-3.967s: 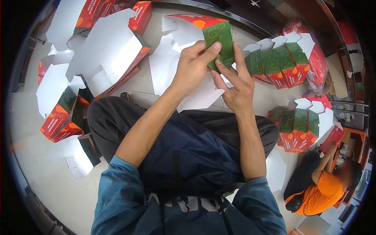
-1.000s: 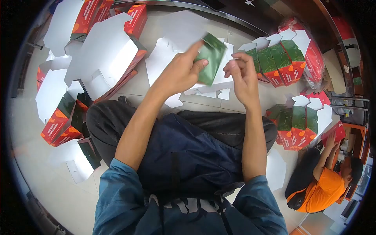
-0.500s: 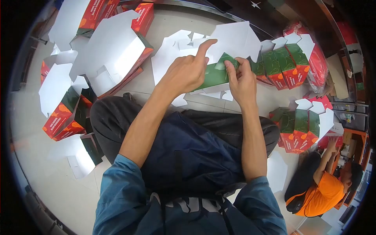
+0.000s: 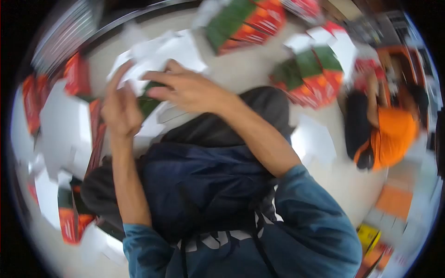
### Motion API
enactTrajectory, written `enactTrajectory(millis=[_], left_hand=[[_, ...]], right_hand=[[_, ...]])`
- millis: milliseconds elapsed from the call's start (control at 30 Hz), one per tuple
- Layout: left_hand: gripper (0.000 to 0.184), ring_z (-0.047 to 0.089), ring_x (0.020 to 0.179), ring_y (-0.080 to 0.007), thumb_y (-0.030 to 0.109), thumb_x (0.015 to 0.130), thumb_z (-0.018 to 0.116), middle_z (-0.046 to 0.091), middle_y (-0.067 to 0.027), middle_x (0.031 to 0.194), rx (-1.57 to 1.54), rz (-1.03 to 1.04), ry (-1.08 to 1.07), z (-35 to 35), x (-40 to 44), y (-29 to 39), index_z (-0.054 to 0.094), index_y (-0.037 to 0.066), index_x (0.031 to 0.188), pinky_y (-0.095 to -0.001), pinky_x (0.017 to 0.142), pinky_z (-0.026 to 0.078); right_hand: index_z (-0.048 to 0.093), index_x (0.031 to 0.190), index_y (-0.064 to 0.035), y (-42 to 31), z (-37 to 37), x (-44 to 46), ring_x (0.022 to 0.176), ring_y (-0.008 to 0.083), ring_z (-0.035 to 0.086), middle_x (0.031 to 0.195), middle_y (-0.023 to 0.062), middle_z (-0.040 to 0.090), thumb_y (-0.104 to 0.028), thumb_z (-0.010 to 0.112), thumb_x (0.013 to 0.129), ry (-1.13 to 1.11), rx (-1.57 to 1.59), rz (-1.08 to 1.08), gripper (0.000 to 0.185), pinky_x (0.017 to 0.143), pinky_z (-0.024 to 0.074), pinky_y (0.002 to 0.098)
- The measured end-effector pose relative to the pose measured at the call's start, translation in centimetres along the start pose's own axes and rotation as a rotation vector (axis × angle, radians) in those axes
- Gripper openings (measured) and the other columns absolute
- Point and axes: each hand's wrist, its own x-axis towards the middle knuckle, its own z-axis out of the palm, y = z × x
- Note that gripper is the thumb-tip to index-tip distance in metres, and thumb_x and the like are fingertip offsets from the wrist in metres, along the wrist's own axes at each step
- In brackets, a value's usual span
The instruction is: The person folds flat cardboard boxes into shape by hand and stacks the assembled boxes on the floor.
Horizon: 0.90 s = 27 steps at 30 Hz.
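On the floor before my crossed legs lies a partly folded cardboard box (image 4: 149, 107), green on the side that shows, with white flaps around it. My left hand (image 4: 121, 109) is at its left side, index finger stretched up and the other fingers loosely bent. From the right reaches my right hand (image 4: 192, 90), with a green flap of the box between its thumb and index finger. Both hands are blurred by motion, and they hide much of the box. White unfolded cardboard (image 4: 178, 48) lies just beyond them.
Red-and-green boxes (image 4: 317, 78) stand in a row at the right, with another group (image 4: 245, 25) further back. More boxes (image 4: 69, 217) and large white cardboard (image 4: 65, 125) lie at the left. A person in an orange shirt (image 4: 396, 134) sits at the far right.
The view has swung to the right, so my hands and the box appear further left. My left hand has turned more upright, and my right forearm now slants across from the right.
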Motion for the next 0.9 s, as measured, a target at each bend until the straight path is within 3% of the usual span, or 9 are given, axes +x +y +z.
enactTrajectory(millis=[33,100,233,267,367,433,500,633,900], left_hand=[[0.036,0.066,0.086,-0.0206,0.006,0.098,0.040,0.065,-0.0245,0.104,-0.018,0.000,0.032,0.5,-0.7,-0.1,0.047,-0.005,0.132,-0.0312,0.076,0.052],[0.036,0.064,0.087,-0.0202,0.005,0.096,0.042,0.067,-0.0215,0.093,0.213,0.122,-0.053,1.7,-1.7,1.8,0.049,-0.007,0.129,-0.0322,0.076,0.049],[0.042,0.061,0.099,-0.0262,0.024,0.086,0.053,0.072,-0.0113,0.101,0.326,0.496,-0.201,5.1,-1.9,8.2,0.053,0.005,0.123,-0.0451,0.103,0.035],[0.043,0.051,0.115,-0.0265,0.024,0.084,0.055,0.066,-0.0155,0.114,0.264,0.610,-0.061,5.9,-2.8,8.3,0.050,0.005,0.122,-0.0479,0.105,0.035],[0.046,0.049,0.115,-0.0293,0.021,0.082,0.058,0.059,-0.0194,0.119,0.065,0.667,0.184,6.4,-2.3,7.3,0.047,0.003,0.123,-0.0486,0.105,0.035],[0.035,0.054,0.106,-0.0336,0.007,0.083,0.058,0.057,-0.0209,0.114,0.040,0.319,-0.065,4.9,-1.6,5.6,0.055,-0.001,0.117,-0.0427,0.099,0.041],[0.031,0.059,0.104,-0.0319,0.016,0.088,0.064,0.062,-0.0156,0.109,0.010,-0.114,-0.361,4.2,-0.8,2.0,0.060,0.004,0.116,-0.0369,0.092,0.046],[0.057,0.053,0.116,-0.0339,0.045,0.076,0.076,0.060,-0.0163,0.119,0.412,-0.172,-0.641,4.8,-4.0,-6.8,0.064,0.008,0.118,-0.0418,0.098,0.044],[0.032,0.064,0.099,-0.0345,0.029,0.088,0.065,0.069,-0.0168,0.106,0.195,-0.473,-0.593,6.4,-6.0,-10.6,0.069,0.009,0.112,-0.0419,0.089,0.050]], right_hand=[[0.048,0.136,-0.0142,0.5,1.6,-0.2,0.118,0.0379,0.051,0.128,0.0240,0.047,-0.041,0.050,0.098,0.194,0.150,-0.151,0.047,0.099,0.0424,0.0399],[0.050,0.134,-0.0119,-1.6,1.9,-1.7,0.123,0.0363,0.046,0.135,0.0238,0.043,-0.034,0.055,0.096,0.352,0.374,0.100,0.044,0.103,0.0389,0.0395],[0.062,0.114,-0.0033,1.0,-1.7,-6.4,0.099,0.0129,0.055,0.103,0.0067,0.058,-0.003,0.053,0.075,0.669,0.657,0.073,0.040,0.087,0.0458,0.0293],[0.062,0.114,-0.0034,0.6,-3.8,-8.9,0.095,0.0113,0.055,0.104,0.0048,0.058,-0.002,0.052,0.071,0.739,0.607,0.091,0.044,0.082,0.0467,0.0276],[0.065,0.113,-0.0040,1.0,-9.1,-18.3,0.106,0.0167,0.052,0.113,0.0070,0.061,-0.005,0.051,0.066,0.983,0.486,0.225,0.049,0.092,0.0409,0.0285],[0.060,0.122,0.0006,1.5,-11.3,-25.9,0.116,0.0208,0.051,0.126,0.0115,0.056,-0.005,0.051,0.066,1.084,0.235,0.363,0.057,0.099,0.0407,0.0319],[0.051,0.130,0.0040,3.5,-11.4,-33.9,0.120,0.0261,0.052,0.134,0.0159,0.049,-0.001,0.048,0.068,1.147,0.402,0.508,0.062,0.101,0.0460,0.0363],[0.044,0.133,0.0068,8.5,-5.6,-45.4,0.124,0.0303,0.050,0.135,0.0189,0.047,0.003,0.043,0.072,1.299,0.499,0.688,0.062,0.103,0.0445,0.0419],[0.054,0.120,0.0065,13.7,-0.1,-51.8,0.122,0.0303,0.051,0.127,0.0182,0.054,0.004,0.049,0.079,1.246,0.184,1.068,0.042,0.105,0.0399,0.0410]])
